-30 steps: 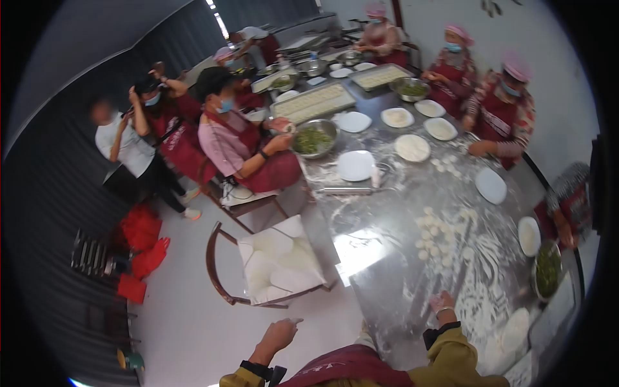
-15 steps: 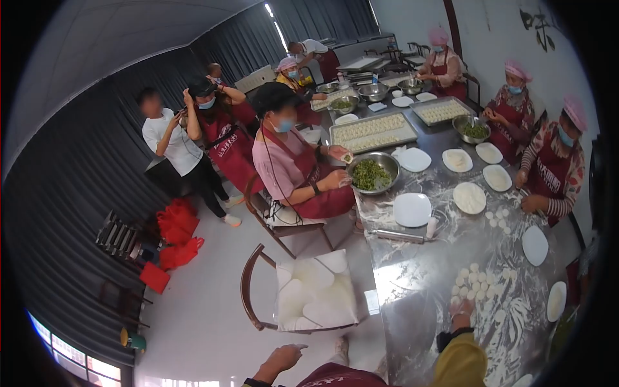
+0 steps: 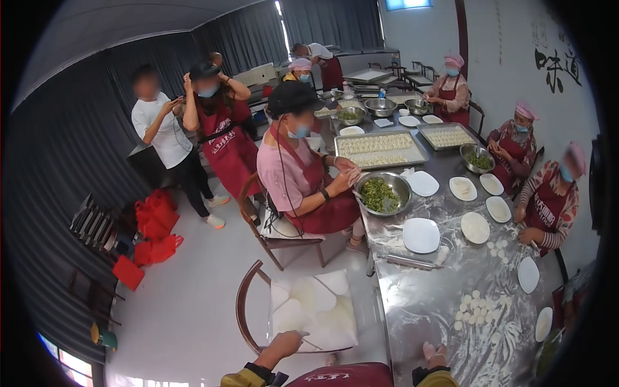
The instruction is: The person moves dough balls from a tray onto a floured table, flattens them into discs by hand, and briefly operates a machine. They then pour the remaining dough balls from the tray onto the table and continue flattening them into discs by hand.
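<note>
My left hand (image 3: 284,346), in a yellow cuff, reaches over the lower left corner of the white patterned cushion (image 3: 312,303) on a wooden chair (image 3: 240,302). Its fingers point right and look loosely extended, with nothing visible in them. Near the steel table's edge, my right hand (image 3: 434,355), in a clear glove, is low over the floured steel table (image 3: 409,316), fingers apart. Several small round dough pieces (image 3: 474,309) lie beyond it to the right, amid streaks of flour. A maroon apron (image 3: 345,376) shows between my arms.
A rolling pin (image 3: 410,261), a white plate (image 3: 421,235) and a bowl of green filling (image 3: 383,193) stand farther up the table. A seated person (image 3: 293,161) pinches dough there. Trays of dumplings (image 3: 380,149) lie beyond. Other aproned people sit along the right side.
My right hand has drawn back from the dough pieces toward the near table edge. My left hand now overlaps the chair cushion. The view has tilted up, and the seated person's hands have come together.
</note>
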Motion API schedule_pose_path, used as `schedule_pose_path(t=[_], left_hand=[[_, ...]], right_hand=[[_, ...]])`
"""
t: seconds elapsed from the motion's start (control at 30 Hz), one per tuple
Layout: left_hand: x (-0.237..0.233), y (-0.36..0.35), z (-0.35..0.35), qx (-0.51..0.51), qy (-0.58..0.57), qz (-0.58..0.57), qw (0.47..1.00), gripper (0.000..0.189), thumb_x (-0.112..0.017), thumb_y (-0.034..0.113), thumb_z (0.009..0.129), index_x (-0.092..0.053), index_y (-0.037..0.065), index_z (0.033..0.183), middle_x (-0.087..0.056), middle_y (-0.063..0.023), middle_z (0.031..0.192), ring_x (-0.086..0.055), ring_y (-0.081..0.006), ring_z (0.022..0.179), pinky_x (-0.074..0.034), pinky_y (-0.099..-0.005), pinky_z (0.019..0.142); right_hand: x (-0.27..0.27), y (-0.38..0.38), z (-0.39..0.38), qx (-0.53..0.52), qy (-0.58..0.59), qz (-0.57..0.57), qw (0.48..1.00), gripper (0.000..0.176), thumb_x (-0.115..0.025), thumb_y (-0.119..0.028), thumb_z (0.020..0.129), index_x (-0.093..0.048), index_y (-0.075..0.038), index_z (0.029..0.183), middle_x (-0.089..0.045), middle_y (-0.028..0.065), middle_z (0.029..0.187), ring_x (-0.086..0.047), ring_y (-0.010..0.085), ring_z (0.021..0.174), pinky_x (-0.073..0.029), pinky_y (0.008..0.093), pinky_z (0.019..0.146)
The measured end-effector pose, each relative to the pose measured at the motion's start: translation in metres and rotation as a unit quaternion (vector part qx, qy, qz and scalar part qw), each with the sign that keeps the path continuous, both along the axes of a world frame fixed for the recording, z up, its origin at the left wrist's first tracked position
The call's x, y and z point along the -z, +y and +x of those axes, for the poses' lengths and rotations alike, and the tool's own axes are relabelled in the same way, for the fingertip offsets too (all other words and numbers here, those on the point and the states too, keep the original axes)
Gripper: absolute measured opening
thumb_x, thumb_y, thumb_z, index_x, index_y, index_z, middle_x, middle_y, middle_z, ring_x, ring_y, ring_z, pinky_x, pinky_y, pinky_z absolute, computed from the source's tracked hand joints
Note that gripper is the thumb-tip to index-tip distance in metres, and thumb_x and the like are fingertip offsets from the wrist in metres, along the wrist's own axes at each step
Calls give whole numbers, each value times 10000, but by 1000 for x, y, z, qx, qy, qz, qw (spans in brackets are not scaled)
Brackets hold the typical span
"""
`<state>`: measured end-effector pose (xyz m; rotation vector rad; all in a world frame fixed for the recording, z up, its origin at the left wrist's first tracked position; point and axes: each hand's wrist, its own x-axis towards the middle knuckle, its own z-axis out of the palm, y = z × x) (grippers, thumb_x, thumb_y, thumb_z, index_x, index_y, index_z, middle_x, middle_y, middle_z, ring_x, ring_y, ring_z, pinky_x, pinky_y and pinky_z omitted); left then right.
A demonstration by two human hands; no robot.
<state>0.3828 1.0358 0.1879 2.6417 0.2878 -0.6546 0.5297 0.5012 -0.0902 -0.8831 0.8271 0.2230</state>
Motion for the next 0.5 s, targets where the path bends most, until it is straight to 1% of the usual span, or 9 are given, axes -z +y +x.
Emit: schedule_pose_path(t=[0.03,0.07,0.17,0.2,0.23,0.33,0.4,0.47,0.5], left_hand=[[-1,3,4,6,7,6,1000,394,-488,174,939,-571,172,1324,-673,-177,1086,-651,-351,1010,-521,-485,844],[-1,4,7,11,16,14,1000,394,-485,168,938,-573,171,1322,-674,-178,1084,-651,-351,1008,-521,-485,844],[8,13,23,38,27,25,999,390,-478,159,938,-577,162,1315,-677,-180,1077,-652,-352,1001,-521,-482,839],[10,10,28,46,28,23,998,388,-476,156,939,-578,158,1313,-678,-181,1074,-652,-353,998,-522,-481,837],[12,6,36,34,19,17,999,387,-474,154,940,-578,157,1313,-678,-180,1070,-654,-354,992,-523,-480,830],[-1,-5,64,23,12,11,1000,383,-469,150,944,-575,154,1312,-679,-176,1058,-656,-354,978,-526,-478,814],[-3,-16,81,25,29,6,999,380,-465,154,949,-573,156,1314,-680,-171,1053,-657,-352,974,-527,-477,807],[2,-24,96,44,3,-5,999,381,-463,157,953,-567,159,1319,-680,-169,1051,-658,-351,970,-527,-478,800],[2,-29,103,52,-12,-10,999,381,-461,159,955,-564,160,1322,-679,-168,1050,-658,-350,968,-527,-479,797]], right_hand=[[-1,1,12,42,24,39,998,513,-602,-334,936,-391,-30,1291,-503,200,1260,-548,367,1158,-512,486,921],[-9,5,25,67,31,54,996,511,-599,-330,936,-391,-43,1305,-506,191,1260,-547,360,1155,-510,483,919],[-18,12,69,110,16,60,992,512,-590,-317,934,-393,-84,1345,-515,166,1262,-542,338,1146,-501,476,911],[-20,11,88,124,6,53,991,515,-587,-313,933,-393,-98,1359,-518,158,1263,-540,331,1143,-498,473,909],[-21,10,110,137,-8,48,989,518,-583,-309,933,-393,-112,1372,-522,150,1263,-538,323,1140,-495,470,906],[-28,-4,166,194,-50,19,979,534,-574,-296,931,-394,-153,1413,-531,125,1265,-534,301,1130,-487,463,898],[-25,-31,192,223,-86,-38,970,550,-568,-288,929,-395,-180,1440,-537,108,1266,-530,287,1124,-481,457,893],[95,-152,197,115,-187,-60,974,580,-629,-258,900,-411,-184,1432,-592,117,1221,-578,288,1122,-523,437,813],[69,-170,196,127,-29,-342,930,568,-634,-299,894,-437,-190,1416,-611,127,1201,-596,293,1101,-524,435,827]])
